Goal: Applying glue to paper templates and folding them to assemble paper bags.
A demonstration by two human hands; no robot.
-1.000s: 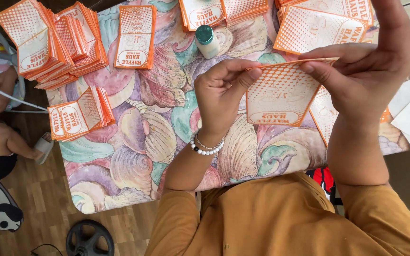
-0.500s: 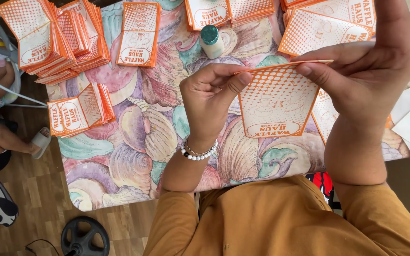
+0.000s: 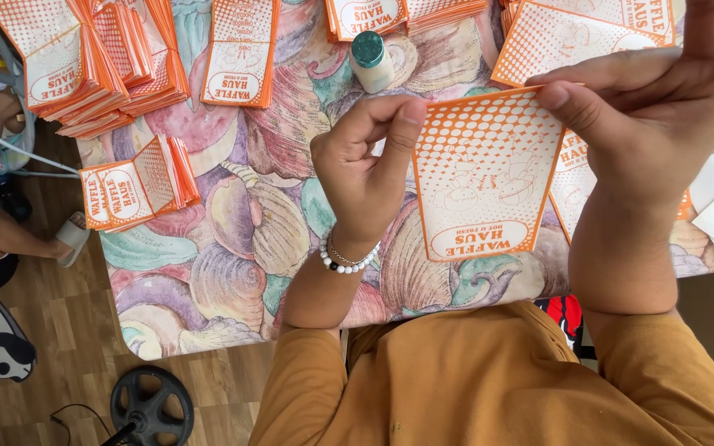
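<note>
Paper bag (image 3: 483, 177), orange and white with a dotted pattern, is held up above the surface (image 3: 233, 248) just right of centre, its top edge pinched at both corners. The left corner is clamped by the left hand (image 3: 367, 169), thumb and fingers closed together on the paper's edge. The right corner, at about 1 o'clock from the bag's middle, is gripped by the right hand (image 3: 650, 124), thumb pressed on the front and fingers tucked behind. A white bead bracelet (image 3: 345, 258) is worn on the left wrist.

Out at 11 o'clock from the bag, a small white bottle with a green cap (image 3: 370, 59) is seen standing on the shell-patterned cloth. At 12 o'clock, more flat bags (image 3: 373, 15) are laid along the far edge. At 10 o'clock, a single bag (image 3: 240, 51) lies flat, and beyond it a big fanned stack (image 3: 76, 62) is piled up. At 9 o'clock, a smaller stack (image 3: 138, 183) rests near the surface's left edge. Behind the right hand, further bags (image 3: 588, 37) are spread out.

Down at 7 o'clock, on the wooden floor, a black wheel-shaped base (image 3: 152, 405) is seen.
</note>
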